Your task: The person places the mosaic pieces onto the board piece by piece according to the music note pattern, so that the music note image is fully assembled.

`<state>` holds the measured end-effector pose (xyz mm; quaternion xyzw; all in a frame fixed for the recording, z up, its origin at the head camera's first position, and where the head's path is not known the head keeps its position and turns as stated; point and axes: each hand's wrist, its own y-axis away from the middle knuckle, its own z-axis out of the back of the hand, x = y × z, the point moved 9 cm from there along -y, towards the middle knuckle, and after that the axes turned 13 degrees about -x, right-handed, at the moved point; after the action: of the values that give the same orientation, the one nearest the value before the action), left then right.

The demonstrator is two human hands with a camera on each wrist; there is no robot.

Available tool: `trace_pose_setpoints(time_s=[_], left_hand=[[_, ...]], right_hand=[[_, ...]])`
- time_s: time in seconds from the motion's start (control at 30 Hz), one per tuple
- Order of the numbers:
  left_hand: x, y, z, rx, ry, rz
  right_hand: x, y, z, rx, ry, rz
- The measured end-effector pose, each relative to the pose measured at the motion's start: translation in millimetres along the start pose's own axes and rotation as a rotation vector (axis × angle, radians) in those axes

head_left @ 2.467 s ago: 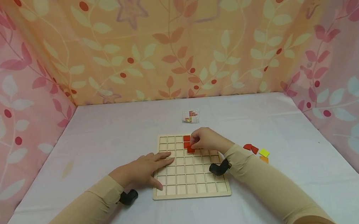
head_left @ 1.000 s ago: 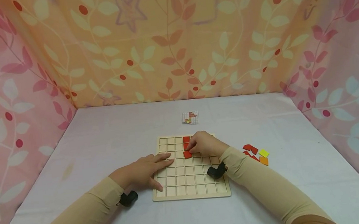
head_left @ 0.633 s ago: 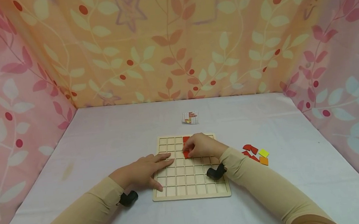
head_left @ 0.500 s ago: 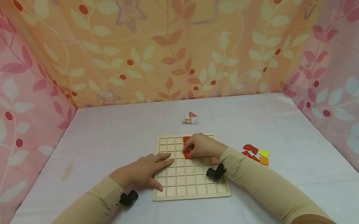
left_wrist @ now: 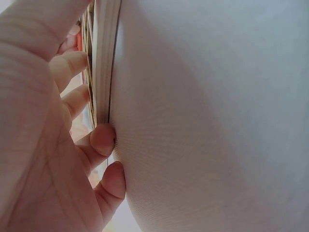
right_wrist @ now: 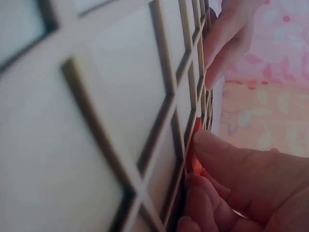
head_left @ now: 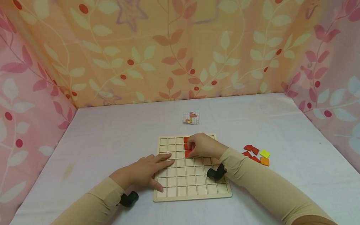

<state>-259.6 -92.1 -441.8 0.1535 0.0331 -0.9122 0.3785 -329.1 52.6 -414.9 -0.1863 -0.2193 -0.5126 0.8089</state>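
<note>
A wooden grid board [head_left: 192,197] lies on the white table. My left hand [head_left: 143,171] rests spread over its left edge; in the left wrist view, its fingertips [left_wrist: 104,140] touch the board's side and top. My right hand [head_left: 205,145] is over the upper part of the board, thumb and fingers pinching a red square tile [head_left: 188,154] in the third row from the far edge. Two more red squares [head_left: 186,139] sit in the cells above it, partly hidden by the fingers. In the right wrist view, the thumb [right_wrist: 212,145] touches the red tile [right_wrist: 193,145].
Right of the board lie several loose pieces: red pieces with curved or pointed outlines [head_left: 248,147], a yellow square [head_left: 265,153] and an orange piece [head_left: 264,161]. A small printed pattern card [head_left: 191,118] lies beyond the board. Patterned cloth walls [head_left: 175,55] stand behind and at both sides.
The red square tile came down and left to the fourth column, sat a little low, then shifted up into line under the other two. My left hand has stayed put.
</note>
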Motion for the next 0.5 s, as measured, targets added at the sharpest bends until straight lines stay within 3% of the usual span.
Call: trace_pose_setpoints(time_s=[0.3, 0.5], left_hand=[[0.2, 0.0, -0.4, 0.010, 0.009, 0.008], [0.0, -0.1, -0.5, 0.003, 0.009, 0.003]], right_hand=[[-3.7, 0.6, 0.6, 0.040, -0.014, -0.015], [-11.4, 2.1, 17.0, 0.044, -0.042, -0.021]])
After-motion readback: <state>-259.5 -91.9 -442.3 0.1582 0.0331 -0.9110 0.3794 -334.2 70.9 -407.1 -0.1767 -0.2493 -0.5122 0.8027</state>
